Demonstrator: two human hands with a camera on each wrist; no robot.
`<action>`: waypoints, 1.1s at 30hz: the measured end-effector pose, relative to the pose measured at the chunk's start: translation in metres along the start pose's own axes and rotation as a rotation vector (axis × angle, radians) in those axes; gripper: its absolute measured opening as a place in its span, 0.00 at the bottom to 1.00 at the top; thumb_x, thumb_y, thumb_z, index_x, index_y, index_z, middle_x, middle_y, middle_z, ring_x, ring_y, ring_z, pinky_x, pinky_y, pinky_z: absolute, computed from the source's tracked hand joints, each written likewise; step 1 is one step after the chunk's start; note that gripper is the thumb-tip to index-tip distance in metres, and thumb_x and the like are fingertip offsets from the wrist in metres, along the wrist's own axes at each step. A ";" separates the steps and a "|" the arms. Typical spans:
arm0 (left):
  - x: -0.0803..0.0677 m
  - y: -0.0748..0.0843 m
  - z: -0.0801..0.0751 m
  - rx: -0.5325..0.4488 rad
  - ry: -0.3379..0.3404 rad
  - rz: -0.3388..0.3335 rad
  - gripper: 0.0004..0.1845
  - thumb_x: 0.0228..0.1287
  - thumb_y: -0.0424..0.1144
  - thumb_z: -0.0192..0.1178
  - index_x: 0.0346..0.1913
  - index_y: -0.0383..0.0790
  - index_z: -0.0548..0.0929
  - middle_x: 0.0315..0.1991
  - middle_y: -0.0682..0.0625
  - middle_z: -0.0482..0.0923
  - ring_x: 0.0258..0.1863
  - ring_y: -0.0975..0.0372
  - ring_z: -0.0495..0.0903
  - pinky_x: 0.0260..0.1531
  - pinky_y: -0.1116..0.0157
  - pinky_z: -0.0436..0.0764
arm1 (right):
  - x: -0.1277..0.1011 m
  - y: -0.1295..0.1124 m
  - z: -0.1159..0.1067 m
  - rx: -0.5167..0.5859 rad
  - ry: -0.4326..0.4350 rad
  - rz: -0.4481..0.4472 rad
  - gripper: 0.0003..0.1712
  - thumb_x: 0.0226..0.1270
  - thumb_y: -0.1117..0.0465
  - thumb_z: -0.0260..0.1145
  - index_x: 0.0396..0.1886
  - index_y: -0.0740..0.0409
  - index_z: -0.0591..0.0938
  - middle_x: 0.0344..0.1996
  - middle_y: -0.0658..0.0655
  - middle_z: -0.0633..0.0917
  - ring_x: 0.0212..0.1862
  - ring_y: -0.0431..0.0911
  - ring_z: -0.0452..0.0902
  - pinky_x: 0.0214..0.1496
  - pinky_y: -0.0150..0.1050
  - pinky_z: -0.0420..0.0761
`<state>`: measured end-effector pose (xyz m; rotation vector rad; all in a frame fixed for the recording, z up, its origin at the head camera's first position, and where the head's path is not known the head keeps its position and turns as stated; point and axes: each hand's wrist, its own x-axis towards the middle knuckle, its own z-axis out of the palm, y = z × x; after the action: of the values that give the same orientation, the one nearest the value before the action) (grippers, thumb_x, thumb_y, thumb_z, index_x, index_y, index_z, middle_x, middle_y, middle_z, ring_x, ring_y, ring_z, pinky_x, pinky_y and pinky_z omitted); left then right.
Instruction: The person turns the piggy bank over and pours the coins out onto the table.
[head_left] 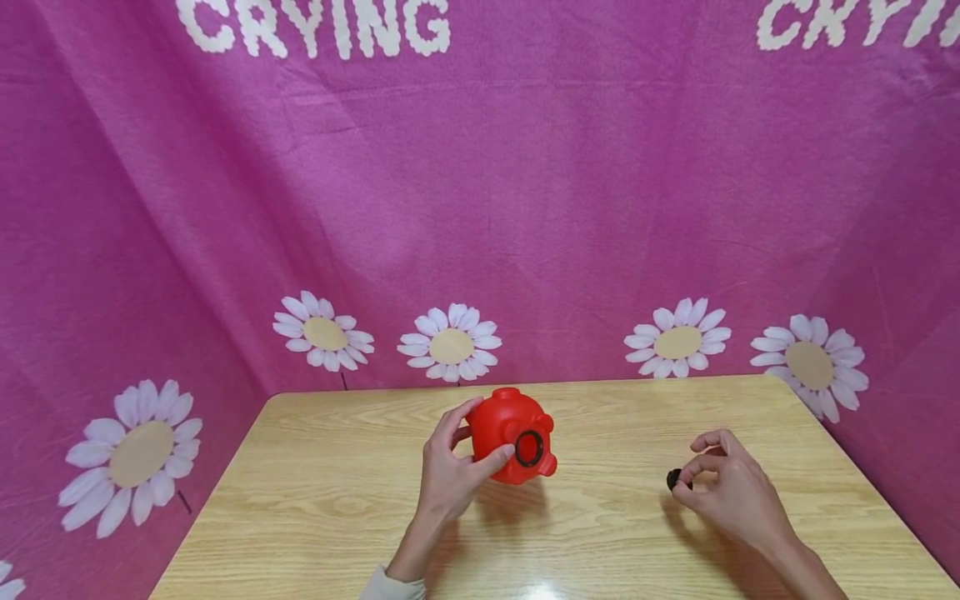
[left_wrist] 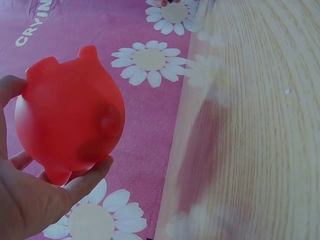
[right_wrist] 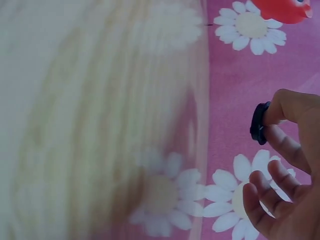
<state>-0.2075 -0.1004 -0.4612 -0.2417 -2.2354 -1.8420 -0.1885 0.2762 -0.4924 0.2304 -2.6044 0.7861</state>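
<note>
A round red piggy bank (head_left: 504, 423) is held in my left hand (head_left: 448, 477) above the table, left of my right hand. Its underside faces toward me, with a round opening (head_left: 529, 448) rimmed in black among short stubby feet. My left thumb lies beside that opening while the fingers grip the far side. The left wrist view shows the bank's smooth red body (left_wrist: 70, 110) from another side. Off to the right, my right hand (head_left: 737, 497) pinches a small round black plug (right_wrist: 258, 123) between thumb and forefinger. Its other fingers are loosely bent.
A light wood-grain table (head_left: 337, 500) lies under both hands, its far edge against a pink-purple curtain (head_left: 525, 208) printed with white daisies and lettering. The curtain also hangs along the left and right sides.
</note>
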 end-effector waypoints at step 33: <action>0.000 0.001 -0.001 0.010 0.004 0.030 0.36 0.57 0.45 0.78 0.71 0.51 0.81 0.64 0.47 0.82 0.54 0.52 0.82 0.41 0.61 0.93 | 0.002 -0.003 0.008 -0.110 -0.231 -0.023 0.17 0.48 0.57 0.84 0.17 0.34 0.82 0.53 0.54 0.83 0.59 0.55 0.75 0.42 0.51 0.83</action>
<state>-0.2073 -0.1016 -0.4599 -0.2677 -2.2262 -1.8140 -0.1917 0.2689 -0.4959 0.3368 -2.8458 0.6391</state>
